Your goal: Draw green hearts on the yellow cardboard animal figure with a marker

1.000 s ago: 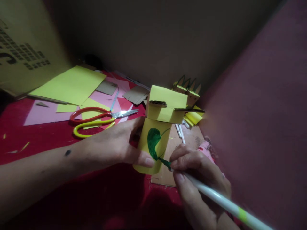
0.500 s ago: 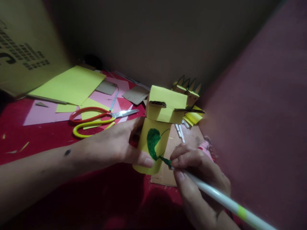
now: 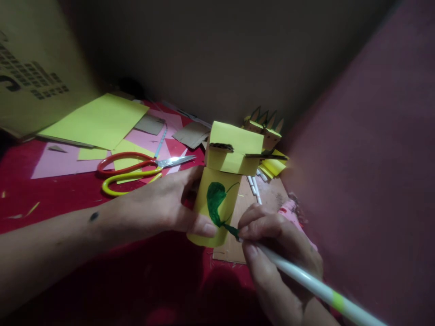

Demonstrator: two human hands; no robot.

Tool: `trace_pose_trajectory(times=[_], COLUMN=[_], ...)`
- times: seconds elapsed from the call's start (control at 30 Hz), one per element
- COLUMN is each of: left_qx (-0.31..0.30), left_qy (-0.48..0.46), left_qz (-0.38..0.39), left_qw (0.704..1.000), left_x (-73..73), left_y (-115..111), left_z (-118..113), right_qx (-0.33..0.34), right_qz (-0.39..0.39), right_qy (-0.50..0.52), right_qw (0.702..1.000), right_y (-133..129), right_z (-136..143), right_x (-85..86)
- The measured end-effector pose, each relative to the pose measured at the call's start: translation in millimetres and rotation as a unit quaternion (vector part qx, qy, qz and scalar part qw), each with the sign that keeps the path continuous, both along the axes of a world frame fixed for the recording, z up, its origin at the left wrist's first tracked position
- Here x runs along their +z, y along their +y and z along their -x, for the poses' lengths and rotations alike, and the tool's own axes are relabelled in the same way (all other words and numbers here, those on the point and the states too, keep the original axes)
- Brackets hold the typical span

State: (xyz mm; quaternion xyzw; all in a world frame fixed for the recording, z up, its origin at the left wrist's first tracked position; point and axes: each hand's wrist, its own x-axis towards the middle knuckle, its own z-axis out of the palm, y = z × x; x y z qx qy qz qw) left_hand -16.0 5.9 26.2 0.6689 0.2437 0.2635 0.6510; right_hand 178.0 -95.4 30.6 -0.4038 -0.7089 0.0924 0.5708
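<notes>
My left hand is wrapped round a yellow paper figure, a tube body topped by a box-shaped piece with cardboard slots. On its front is a heart outline, the left half filled in dark green and the right half still yellow. Between the fingers and thumb of my right hand is a white marker pen with a green tip. That tip touches the paper at the heart's lower point. My left thumb presses on the tube's front, while its other fingers are hidden behind.
Scissors with red and yellow handles lie left on the red cloth. Around them are yellow sheets, pink paper and cardboard scraps. Behind the figure are white sticks and spiky yellow pieces. A carton stands left.
The pen tip and my right hand have shifted slightly left, with the tip now at the heart's lower point. The whole view has drifted a little; my left hand keeps its hold.
</notes>
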Motion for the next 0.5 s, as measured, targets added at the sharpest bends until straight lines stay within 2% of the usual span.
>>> trace_pose_trajectory(times=[0.17, 0.5], left_qx=[-0.014, 0.000], left_qy=[-0.010, -0.004], left_qz=[0.014, -0.023], left_qw=[1.000, 1.000], left_x=[-2.5, -1.0], left_y=[2.9, -0.1], left_z=[-1.1, -1.5], right_qx=[-0.016, -0.001], right_qz=[-0.004, 0.011], right_qy=[0.012, -0.009], right_qw=[1.000, 1.000], right_y=[1.1, -1.4], right_z=[-0.6, 0.0], right_x=[-1.0, -1.6])
